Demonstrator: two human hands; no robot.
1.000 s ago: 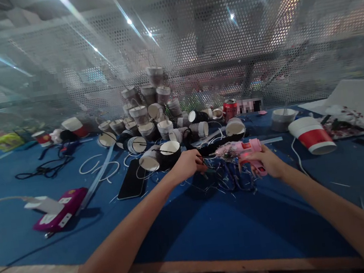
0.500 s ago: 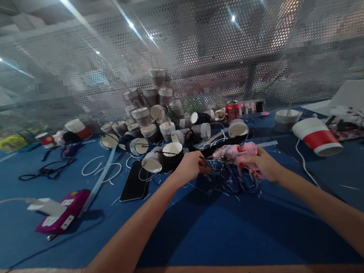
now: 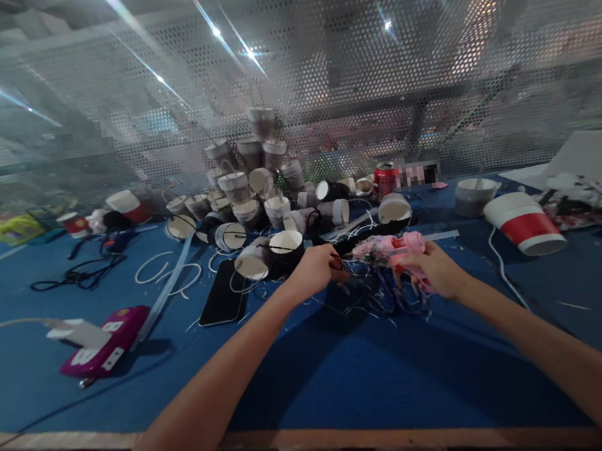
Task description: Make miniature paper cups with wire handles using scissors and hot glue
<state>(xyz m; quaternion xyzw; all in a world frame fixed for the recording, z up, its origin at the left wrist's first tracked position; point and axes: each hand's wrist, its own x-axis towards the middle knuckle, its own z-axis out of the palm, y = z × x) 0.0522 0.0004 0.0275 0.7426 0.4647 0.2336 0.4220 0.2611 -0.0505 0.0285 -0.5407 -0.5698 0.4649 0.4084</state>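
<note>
My right hand [image 3: 433, 269] is wrapped round the handle of a pink glue gun [image 3: 392, 247], whose nozzle points left. A clear glue stick sticks out of its back. My left hand [image 3: 321, 269] is closed just left of the nozzle, pinching something small and dark that I cannot make out. Blue-handled scissors [image 3: 393, 298] lie under the gun among thin thread scraps. A black-wrapped cup [image 3: 286, 248] stands beside my left wrist, and a grey-wrapped cup [image 3: 252, 261] lies next to it.
Wrapped cups [image 3: 234, 187] are piled at the back centre. A phone [image 3: 223, 295] and a purple power strip [image 3: 107, 345] lie on the left. A red can [image 3: 384, 180] stands behind; a red-and-white cup [image 3: 531, 228] lies on the right. The table's front edge [image 3: 328, 433] is near.
The camera view has shifted slightly. Both hands keep nearly the same places, with the glue gun still in my right hand.
</note>
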